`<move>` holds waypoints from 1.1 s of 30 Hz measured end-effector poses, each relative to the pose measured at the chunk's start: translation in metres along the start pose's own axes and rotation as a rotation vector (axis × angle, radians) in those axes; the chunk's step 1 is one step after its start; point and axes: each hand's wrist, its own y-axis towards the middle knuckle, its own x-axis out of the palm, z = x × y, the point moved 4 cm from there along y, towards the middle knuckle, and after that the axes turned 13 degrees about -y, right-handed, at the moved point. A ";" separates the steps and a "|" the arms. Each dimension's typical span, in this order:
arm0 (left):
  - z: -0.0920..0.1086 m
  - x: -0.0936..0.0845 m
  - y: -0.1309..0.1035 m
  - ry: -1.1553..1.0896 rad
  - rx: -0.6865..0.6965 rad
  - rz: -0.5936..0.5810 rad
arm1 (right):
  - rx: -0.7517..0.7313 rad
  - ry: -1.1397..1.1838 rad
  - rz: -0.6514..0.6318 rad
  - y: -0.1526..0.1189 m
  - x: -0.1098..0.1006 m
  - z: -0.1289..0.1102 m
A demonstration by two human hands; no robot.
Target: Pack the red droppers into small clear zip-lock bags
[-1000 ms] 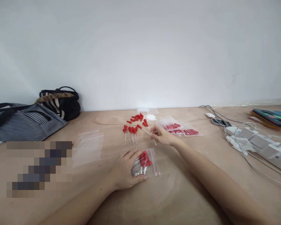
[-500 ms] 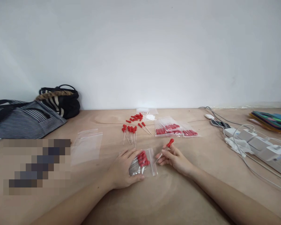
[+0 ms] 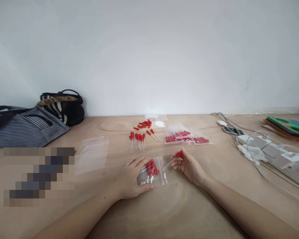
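My left hand (image 3: 131, 179) grips a clear zip bag (image 3: 162, 174) flat on the table, thumb along its near side and fingers across the far side. Inside the bag lie several droppers with red bulbs (image 3: 151, 167), their tubes partly hidden by that hand. Just right of the bag's zip edge, my right hand (image 3: 192, 169) pinches a single dropper (image 3: 171, 162) by its red bulb. Its clear tube slants down left, with the tip at or close to the bag's edge; whether it is inside I cannot tell.
Loose droppers (image 3: 140, 141) and red bulbs (image 3: 145, 124) lie beyond the bag. Filled bags (image 3: 180, 134) are to their right, flat bags (image 3: 92, 156) to the left. A power strip (image 3: 276, 154) with cables stands right; a striped bag (image 3: 32, 127) is far left.
My right hand's grip has shifted from the dropper's tube up to its red bulb, and the fingers have opened out somewhat. My left hand stays on the bag.
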 end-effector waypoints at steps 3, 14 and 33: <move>-0.001 0.001 0.000 0.002 0.008 0.005 | 0.015 -0.021 0.015 0.000 0.000 0.000; 0.001 -0.001 0.001 -0.001 0.001 0.014 | -0.053 -0.352 0.007 -0.005 -0.003 0.002; 0.001 0.000 0.002 -0.025 0.014 0.033 | 0.038 -0.601 -0.345 -0.001 0.029 0.014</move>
